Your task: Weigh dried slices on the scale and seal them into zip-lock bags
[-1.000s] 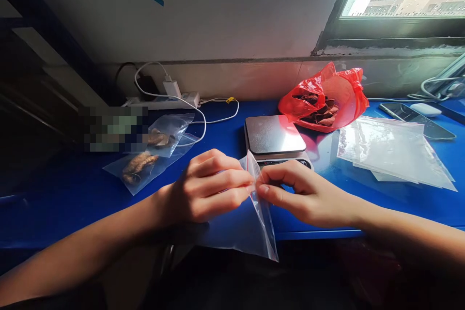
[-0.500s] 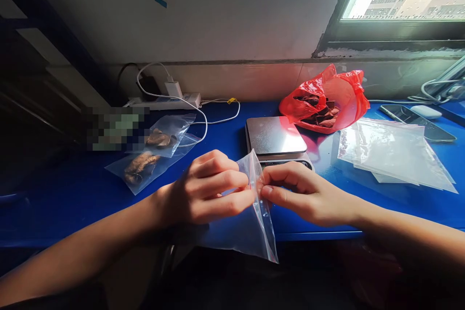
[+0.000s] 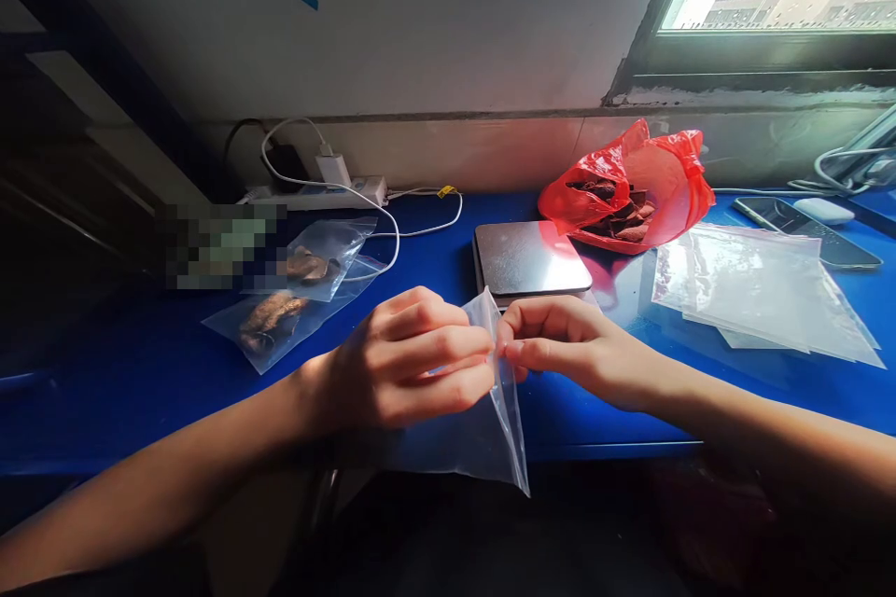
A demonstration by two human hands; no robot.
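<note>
A clear zip-lock bag hangs between my hands over the front edge of the blue table. My left hand is closed on it near the zip edge, with the knuckles up. Thumb and forefinger of my right hand pinch the same edge from the right. The bag looks flat, and nothing shows inside the visible part. Right behind my hands lies a small scale with a bare metal plate; my right hand hides its front.
A red plastic bag with dark brown pieces stands behind the scale. Flat clear bags lie at right beside a phone. At left are two filled clear bags, a white cable and a power strip.
My right hand has shifted slightly up along the bag's edge and now covers the scale's display. The bag's lower corner has risen a little. My left hand keeps its hold.
</note>
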